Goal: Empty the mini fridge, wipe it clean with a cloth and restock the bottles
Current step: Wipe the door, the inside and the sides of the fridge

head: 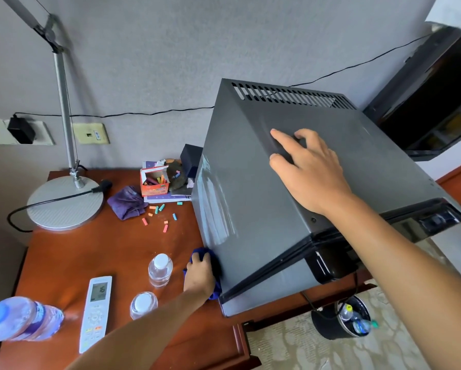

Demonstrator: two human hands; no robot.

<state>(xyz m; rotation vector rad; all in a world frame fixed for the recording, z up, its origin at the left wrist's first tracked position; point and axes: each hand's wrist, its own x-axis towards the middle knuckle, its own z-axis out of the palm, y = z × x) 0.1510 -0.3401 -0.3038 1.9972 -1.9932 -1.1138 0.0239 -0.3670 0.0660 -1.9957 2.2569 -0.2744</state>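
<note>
The mini fridge (290, 198) sits on the right part of the wooden desk (112, 244), door closed, vent slots along its far top edge; the right hand (308, 169) lies flat on its top, fingers spread and straight, gripping nothing, just pressing down. At the fridge's 8 o'clock, low on its left side wall, the left hand (200, 273) clutches a blue cloth (210, 289), fingers curled into it, cloth pushed against the grey panel; wet streaks shine on that wall above. Three bottles stand out on the desk: a clear bottle with a white cap (160, 269) just beside the left hand at its 9 o'clock; a second clear bottle (143, 305) at its 7 o'clock, near the forearm; a large blue-capped bottle (18, 319) lying at the far left edge, blurred. Between the big one and the small pair, a white remote control (96, 313) lies face up. Toward 12 o'clock from the bottles, a crumpled purple cloth (126, 202), an open chalk box (154, 182) and loose chalk pieces (158, 216) scattered; the desk lamp (64, 201) stands at 10 o'clock. On the floor at the fridge's 5 o'clock, a black bin (341, 320) holds discarded bottles.
</note>
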